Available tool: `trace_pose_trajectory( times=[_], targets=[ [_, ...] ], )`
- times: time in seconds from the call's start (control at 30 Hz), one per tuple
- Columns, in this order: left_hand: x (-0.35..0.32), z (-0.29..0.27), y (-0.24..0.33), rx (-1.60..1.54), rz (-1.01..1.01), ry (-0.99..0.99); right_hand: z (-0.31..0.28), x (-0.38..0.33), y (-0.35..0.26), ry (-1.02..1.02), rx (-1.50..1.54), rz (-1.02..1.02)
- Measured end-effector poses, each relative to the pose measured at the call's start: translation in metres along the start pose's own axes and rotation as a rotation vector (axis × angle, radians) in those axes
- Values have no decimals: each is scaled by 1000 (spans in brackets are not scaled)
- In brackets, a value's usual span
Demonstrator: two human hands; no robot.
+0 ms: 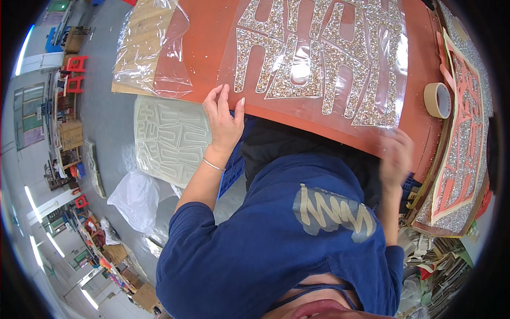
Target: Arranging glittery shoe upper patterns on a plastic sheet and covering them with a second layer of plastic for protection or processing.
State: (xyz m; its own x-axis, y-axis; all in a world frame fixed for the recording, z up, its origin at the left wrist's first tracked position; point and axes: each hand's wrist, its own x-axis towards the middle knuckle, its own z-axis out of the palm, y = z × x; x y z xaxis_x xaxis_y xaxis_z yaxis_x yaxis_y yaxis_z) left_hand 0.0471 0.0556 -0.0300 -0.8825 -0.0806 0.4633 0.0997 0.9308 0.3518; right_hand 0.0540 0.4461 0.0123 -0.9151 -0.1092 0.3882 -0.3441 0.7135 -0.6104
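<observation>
A glitter sheet (338, 48) with open shapes is lying on the red table (212, 53). At the table's near edge, left of its middle, the left hand (225, 123) is resting, its thumb standing clear of its loosely spread fingers. Toward the table's near right, the blurred right hand (396, 157) is hovering; whether its fingers are pinching or spreading, I cannot tell. A tan tape roll (431, 100) is lying near the table's right end.

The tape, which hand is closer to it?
Right. The right hand is left of the tape, lower in the picture; the left hand is much farther left.
</observation>
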Motion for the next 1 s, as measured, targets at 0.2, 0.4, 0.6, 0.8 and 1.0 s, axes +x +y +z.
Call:
trace_pose_trajectory(
  times=[0.2,0.4,0.6,0.8,1.0],
  targets=[
    [6,-2,-6,84,114,-52,-156,-135,109,170,-637,706],
    [10,-3,-7,78,145,-66,-188,-197,130,-59,-664,768],
    [4,-4,-11,-26,65,-126,-182,-169,123,-5,-962,667],
    [-5,-5,-9,-141,0,-44,-35,-17,31,124,-140,128],
    [-5,-6,-7,-156,-22,-38,156,92,-100,-251,399,-408]
  ],
)
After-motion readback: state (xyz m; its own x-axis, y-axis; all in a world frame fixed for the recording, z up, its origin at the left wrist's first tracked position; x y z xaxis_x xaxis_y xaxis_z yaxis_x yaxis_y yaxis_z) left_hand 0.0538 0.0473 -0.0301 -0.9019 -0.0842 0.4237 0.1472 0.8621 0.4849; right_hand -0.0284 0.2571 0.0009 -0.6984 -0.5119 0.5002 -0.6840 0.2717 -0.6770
